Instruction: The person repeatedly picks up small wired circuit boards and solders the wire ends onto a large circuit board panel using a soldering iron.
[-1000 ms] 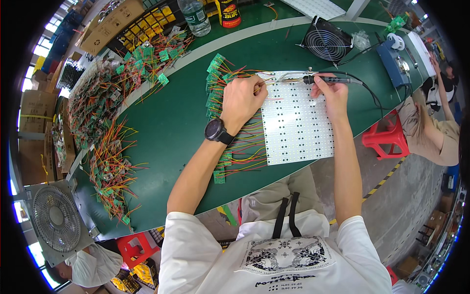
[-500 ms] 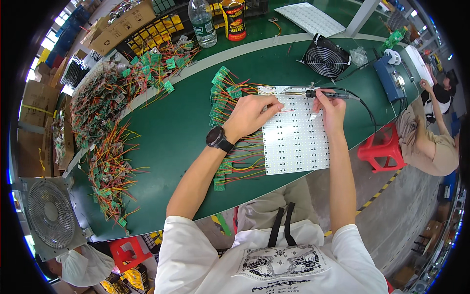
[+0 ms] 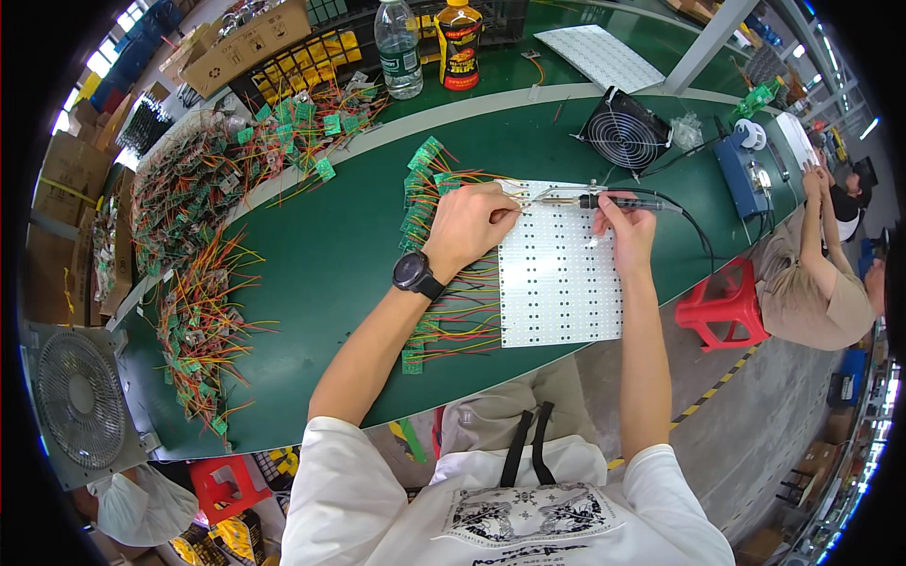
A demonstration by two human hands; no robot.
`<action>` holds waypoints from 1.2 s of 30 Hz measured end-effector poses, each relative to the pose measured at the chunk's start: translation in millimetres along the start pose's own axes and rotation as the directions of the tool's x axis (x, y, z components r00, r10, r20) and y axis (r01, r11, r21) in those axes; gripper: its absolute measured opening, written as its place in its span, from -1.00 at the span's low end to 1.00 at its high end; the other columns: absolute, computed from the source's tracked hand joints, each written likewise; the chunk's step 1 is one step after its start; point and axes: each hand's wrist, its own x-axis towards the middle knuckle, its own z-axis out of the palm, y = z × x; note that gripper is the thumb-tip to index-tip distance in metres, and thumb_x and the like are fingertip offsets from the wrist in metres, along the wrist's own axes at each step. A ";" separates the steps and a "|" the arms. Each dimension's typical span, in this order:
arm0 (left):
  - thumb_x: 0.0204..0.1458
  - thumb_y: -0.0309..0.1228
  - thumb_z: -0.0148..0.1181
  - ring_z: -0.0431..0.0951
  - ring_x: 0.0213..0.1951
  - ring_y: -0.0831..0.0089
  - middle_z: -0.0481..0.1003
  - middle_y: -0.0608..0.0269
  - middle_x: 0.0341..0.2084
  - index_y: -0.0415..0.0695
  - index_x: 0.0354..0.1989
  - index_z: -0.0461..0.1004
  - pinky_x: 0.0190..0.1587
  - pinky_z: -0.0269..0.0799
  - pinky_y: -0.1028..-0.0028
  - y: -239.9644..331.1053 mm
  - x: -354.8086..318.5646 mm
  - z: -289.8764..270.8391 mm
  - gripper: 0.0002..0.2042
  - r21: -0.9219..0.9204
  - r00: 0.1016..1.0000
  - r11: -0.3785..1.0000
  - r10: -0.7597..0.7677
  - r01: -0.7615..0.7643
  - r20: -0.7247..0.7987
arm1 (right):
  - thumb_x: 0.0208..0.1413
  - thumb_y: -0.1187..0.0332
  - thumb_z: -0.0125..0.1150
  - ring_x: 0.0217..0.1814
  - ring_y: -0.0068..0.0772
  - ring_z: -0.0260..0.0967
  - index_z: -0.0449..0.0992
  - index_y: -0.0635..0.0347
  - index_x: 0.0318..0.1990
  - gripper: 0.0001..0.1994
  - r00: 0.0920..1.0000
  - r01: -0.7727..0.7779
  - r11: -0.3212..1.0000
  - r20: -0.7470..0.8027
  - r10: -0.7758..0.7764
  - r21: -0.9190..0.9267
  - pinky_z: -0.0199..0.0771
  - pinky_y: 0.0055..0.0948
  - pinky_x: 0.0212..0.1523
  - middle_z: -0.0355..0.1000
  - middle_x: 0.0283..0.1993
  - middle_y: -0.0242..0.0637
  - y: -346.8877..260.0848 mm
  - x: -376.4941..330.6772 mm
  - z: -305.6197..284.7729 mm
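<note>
One white dotted board is lying on the green desk. Right hand is gripping a soldering iron, tip pointing left over the board's upper part. Left hand is pinching narrow at the upper left edge; can't tell on what. Wired green circuit boards are lying left.

One soldering iron, one wristwatch, two fans, two upright bottles
</note>
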 end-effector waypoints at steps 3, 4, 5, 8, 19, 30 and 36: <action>-0.12 -0.42 0.30 0.45 -0.58 0.25 0.43 0.18 -0.64 -0.20 -0.46 0.62 -0.47 0.35 0.34 -2.8 -0.2 -0.5 -0.89 -0.026 0.999 0.999 -0.031 0.031 0.007 | 0.09 0.48 0.28 -0.59 -0.48 0.37 0.53 0.40 -0.21 -0.83 1.000 0.008 1.000 0.009 -0.008 0.012 0.32 -0.54 -0.54 0.47 -0.49 -0.22 0.2 -0.2 0.7; -0.12 -0.42 0.30 0.45 -0.58 0.25 0.43 0.18 -0.64 -0.20 -0.46 0.62 -0.47 0.35 0.34 -3.2 -0.5 -0.3 -0.89 -0.028 0.999 0.999 -0.032 0.032 0.005 | 0.09 0.48 0.28 -0.59 -0.48 0.37 0.53 0.40 -0.21 -0.83 1.000 0.008 1.000 0.011 -0.008 0.010 0.32 -0.54 -0.54 0.47 -0.49 -0.22 0.1 -0.7 0.9; -0.13 -0.43 0.30 0.45 -0.59 0.24 0.43 0.18 -0.63 -0.20 -0.46 0.61 -0.48 0.35 0.34 -3.5 -1.0 -0.1 -0.89 -0.040 0.999 0.999 -0.034 0.034 -0.002 | 0.09 0.48 0.28 -0.58 -0.47 0.38 0.53 0.41 -0.21 -0.83 1.000 0.016 1.000 0.009 -0.017 0.014 0.32 -0.54 -0.54 0.47 -0.49 -0.22 -0.1 -1.3 1.2; -0.15 -0.44 0.29 0.45 -0.59 0.23 0.44 0.18 -0.63 -0.21 -0.48 0.61 -0.48 0.35 0.33 -4.4 -1.9 1.4 -0.89 -0.032 0.999 0.999 -0.040 0.040 -0.010 | 0.09 0.48 0.28 -0.58 -0.47 0.38 0.53 0.41 -0.20 -0.83 1.000 0.022 1.000 0.012 -0.022 0.010 0.33 -0.54 -0.54 0.47 -0.49 -0.22 0.6 -2.1 0.7; -0.16 -0.45 0.27 0.45 -0.58 0.19 0.44 0.17 -0.62 -0.22 -0.50 0.59 -0.47 0.35 0.31 -5.9 -1.9 4.0 -0.90 0.011 0.999 0.999 -0.044 0.045 -0.026 | 0.10 0.47 0.26 -0.56 -0.48 0.40 0.53 0.41 -0.21 -0.83 0.999 0.019 0.999 0.046 -0.018 -0.031 0.35 -0.54 -0.52 0.48 -0.49 -0.22 -0.7 -3.3 0.8; -0.15 -0.45 0.28 0.46 -0.59 0.23 0.45 0.19 -0.63 -0.22 -0.50 0.60 -0.47 0.36 0.33 -6.1 -1.7 5.2 -0.90 0.008 0.998 0.999 -0.040 0.041 -0.040 | 0.11 0.46 0.26 -0.57 -0.47 0.40 0.53 0.41 -0.23 -0.84 0.998 0.031 0.999 0.053 -0.029 -0.040 0.34 -0.55 -0.51 0.47 -0.50 -0.21 -1.6 -3.0 1.7; -0.15 -0.45 0.28 0.46 -0.59 0.24 0.45 0.18 -0.63 -0.22 -0.50 0.60 -0.48 0.37 0.34 -6.2 -0.8 6.2 -0.90 0.019 0.999 0.999 -0.034 0.035 -0.040 | 0.10 0.49 0.27 -0.55 -0.46 0.41 0.52 0.43 -0.23 -0.84 0.998 0.021 0.999 0.059 -0.018 -0.041 0.38 -0.53 -0.50 0.48 -0.49 -0.18 -2.2 -2.5 -0.4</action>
